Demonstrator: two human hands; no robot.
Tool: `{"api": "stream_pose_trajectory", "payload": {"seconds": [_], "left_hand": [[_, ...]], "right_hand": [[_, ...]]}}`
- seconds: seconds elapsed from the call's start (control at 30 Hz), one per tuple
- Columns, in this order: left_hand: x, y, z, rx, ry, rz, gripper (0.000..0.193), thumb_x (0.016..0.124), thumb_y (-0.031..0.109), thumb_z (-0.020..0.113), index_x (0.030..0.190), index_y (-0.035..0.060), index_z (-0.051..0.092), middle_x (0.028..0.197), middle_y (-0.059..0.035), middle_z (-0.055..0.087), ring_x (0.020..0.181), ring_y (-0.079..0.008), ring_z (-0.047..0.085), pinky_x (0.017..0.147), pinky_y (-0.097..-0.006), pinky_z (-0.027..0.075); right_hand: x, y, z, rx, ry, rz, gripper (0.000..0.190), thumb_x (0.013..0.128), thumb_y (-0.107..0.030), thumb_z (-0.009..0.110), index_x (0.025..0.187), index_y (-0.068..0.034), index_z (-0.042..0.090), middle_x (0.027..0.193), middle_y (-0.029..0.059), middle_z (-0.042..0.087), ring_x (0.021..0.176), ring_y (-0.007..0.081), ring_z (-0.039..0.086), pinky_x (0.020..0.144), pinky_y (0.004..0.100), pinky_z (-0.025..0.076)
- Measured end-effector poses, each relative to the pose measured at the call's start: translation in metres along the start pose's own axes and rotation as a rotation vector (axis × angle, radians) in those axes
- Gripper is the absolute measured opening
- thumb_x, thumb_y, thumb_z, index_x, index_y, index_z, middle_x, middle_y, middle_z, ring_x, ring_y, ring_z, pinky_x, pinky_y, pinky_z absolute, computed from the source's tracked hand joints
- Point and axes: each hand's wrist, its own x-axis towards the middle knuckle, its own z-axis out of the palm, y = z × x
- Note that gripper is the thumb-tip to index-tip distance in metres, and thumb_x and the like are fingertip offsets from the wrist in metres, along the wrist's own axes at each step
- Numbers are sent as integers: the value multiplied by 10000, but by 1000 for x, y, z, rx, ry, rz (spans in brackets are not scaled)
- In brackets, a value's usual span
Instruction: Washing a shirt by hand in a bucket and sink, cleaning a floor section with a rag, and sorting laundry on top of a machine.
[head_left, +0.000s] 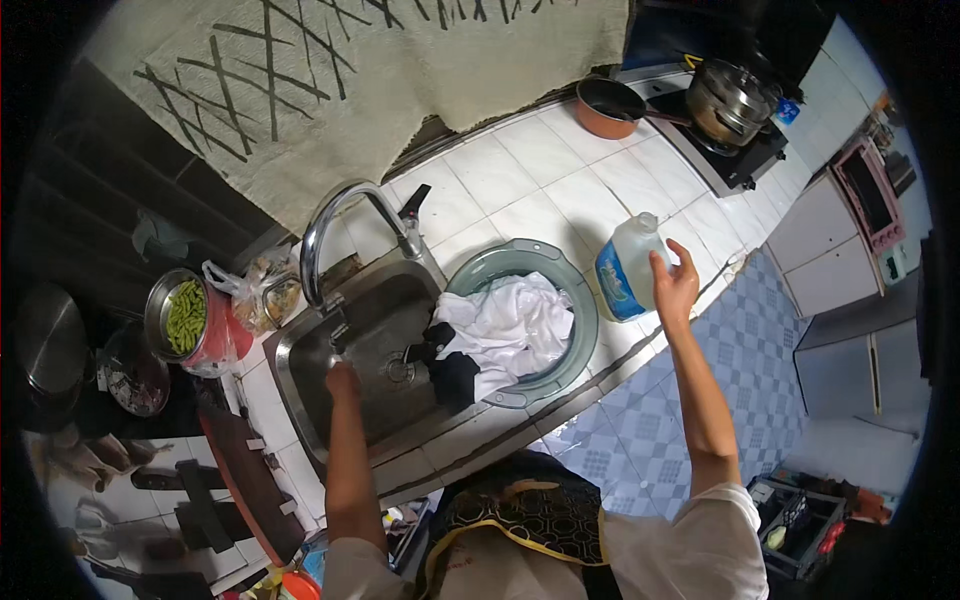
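Note:
My left hand (344, 381) is in the stainless steel sink (367, 431), right under the spout of a chrome gooseneck faucet (309, 255). Something whitish, perhaps running water, shows at its fingertips; whether it holds anything is unclear. My right hand (676, 289) is raised beside a translucent plastic jug (630, 266) with a blue label, thumb and fingers apart. The jug stands uncapped on the white tiled counter (517, 161). Between the hands, a grey-green plastic basin (583, 315) holds wet white cloth (517, 319). Black cloth (454, 375) hangs over its rim into the sink.
Left of the sink are a metal bowl of green pods (187, 315) and a plastic bag (262, 292) of food. An orange pan (607, 109) sits near the stove (720, 161), which carries a lidded pot (731, 105). Blue patterned floor (637, 442) lies beyond the counter edge.

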Motion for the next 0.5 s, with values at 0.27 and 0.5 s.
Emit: {"api": "stream_pose_trajectory", "payload": {"seconds": [0.27, 0.5], "left_hand": [[25, -18, 10, 153, -56, 130, 191, 838, 189, 483, 773, 35, 574, 652, -53, 561, 510, -188, 535, 464, -309, 440], [8, -30, 21, -406, -152, 34, 193, 801, 205, 561, 808, 13, 581, 644, -74, 574, 503, -166, 544, 435, -299, 422]], "right_hand": [[-8, -27, -12, -434, 149, -274, 619, 677, -263, 659, 1170, 26, 423, 798, 164, 534, 806, 301, 489, 729, 396, 383], [-29, -121, 98, -106, -344, -687, 283, 663, -117, 614, 932, -42, 569, 942, 146, 510, 899, 317, 473, 766, 411, 386]]}}
